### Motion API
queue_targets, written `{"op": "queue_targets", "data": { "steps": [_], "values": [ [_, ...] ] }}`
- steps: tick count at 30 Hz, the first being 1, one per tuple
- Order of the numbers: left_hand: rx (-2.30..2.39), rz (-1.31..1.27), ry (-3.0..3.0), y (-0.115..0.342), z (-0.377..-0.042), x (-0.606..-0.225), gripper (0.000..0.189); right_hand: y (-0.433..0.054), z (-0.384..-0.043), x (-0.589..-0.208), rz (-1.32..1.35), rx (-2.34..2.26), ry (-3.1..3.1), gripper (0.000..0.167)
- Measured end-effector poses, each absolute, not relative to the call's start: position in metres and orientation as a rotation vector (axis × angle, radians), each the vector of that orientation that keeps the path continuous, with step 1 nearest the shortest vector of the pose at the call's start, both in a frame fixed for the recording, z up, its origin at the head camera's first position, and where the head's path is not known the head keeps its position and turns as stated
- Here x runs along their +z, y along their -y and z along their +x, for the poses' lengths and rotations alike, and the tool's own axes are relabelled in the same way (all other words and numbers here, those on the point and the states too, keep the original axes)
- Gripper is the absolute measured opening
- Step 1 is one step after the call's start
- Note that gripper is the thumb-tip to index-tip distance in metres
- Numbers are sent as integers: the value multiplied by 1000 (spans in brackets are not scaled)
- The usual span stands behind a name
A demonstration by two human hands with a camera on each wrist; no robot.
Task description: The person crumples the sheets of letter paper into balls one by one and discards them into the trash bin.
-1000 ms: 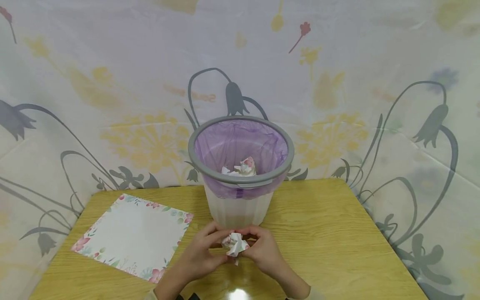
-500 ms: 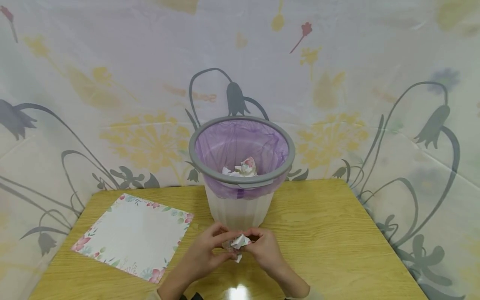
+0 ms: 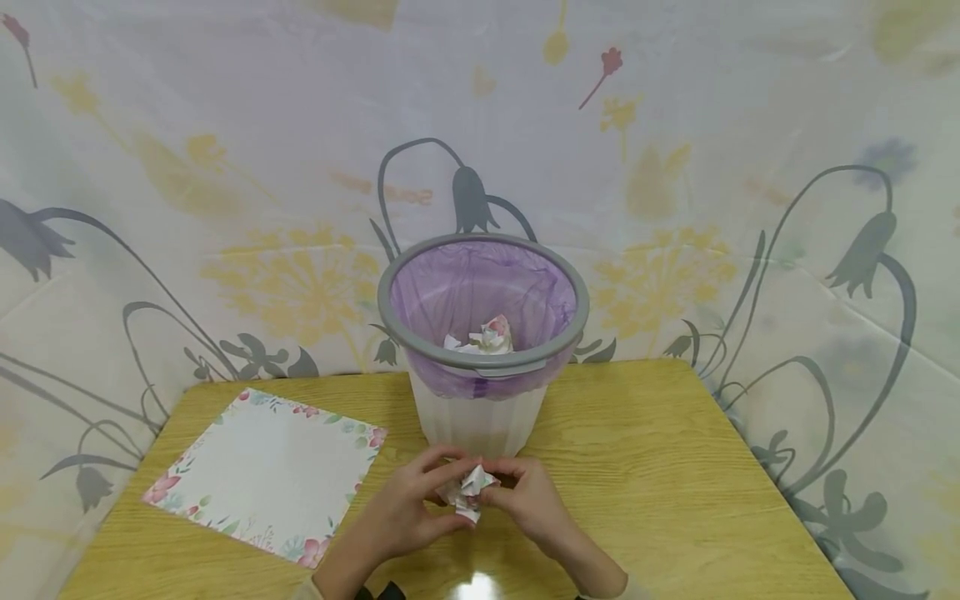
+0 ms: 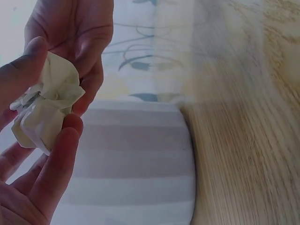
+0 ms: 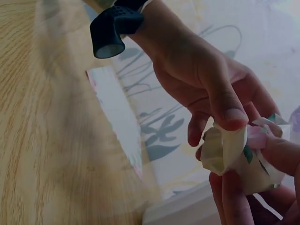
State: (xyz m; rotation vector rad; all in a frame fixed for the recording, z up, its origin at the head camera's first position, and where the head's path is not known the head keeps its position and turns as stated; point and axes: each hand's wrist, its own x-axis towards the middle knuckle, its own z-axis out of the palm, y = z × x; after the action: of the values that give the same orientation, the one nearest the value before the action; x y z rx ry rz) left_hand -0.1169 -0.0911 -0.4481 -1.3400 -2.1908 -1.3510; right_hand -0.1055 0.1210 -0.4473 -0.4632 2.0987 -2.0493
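A crumpled ball of floral paper [image 3: 467, 493] is held between both hands, just in front of the bin. My left hand [image 3: 411, 505] grips it from the left, thumb below and fingers above. From the other side my right hand [image 3: 531, 505] pinches it with thumb and curled fingers. Close up in the left wrist view, the crumpled paper [image 4: 51, 101] shows mostly its white side, while the right wrist view reveals pink and green print on the paper ball [image 5: 243, 152]. Parts of it are hidden behind fingers.
A white bin with a grey rim [image 3: 390, 312] and purple liner [image 3: 480, 275] stands behind the hands. Crumpled papers [image 3: 491, 335] lie inside it. A flat sheet with a floral border [image 3: 270, 475] rests on the wooden table [image 3: 660, 467] at left. A printed cloth [image 3: 675, 125] hangs behind.
The paper ball has been turned and squeezed a little between the fingers. Both hands stay in nearly the same place; bin and flat sheet have not moved.
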Motion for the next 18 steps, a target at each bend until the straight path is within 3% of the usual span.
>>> {"op": "queue_targets", "data": {
  "steps": [6,10,18],
  "values": [
    [-1414,-1322,2253,98,-120,-450,65,-127,-107,-450,-630,-2056,-1908,38],
    [-1377,-1348,2244,99,-121,-451,56,-127,-105,-449,-561,-2067,-1853,42],
    [-1378,-1392,2152,93,-117,-452,45,-120,-105,-449,-479,-2110,-1883,30]
  ]
}}
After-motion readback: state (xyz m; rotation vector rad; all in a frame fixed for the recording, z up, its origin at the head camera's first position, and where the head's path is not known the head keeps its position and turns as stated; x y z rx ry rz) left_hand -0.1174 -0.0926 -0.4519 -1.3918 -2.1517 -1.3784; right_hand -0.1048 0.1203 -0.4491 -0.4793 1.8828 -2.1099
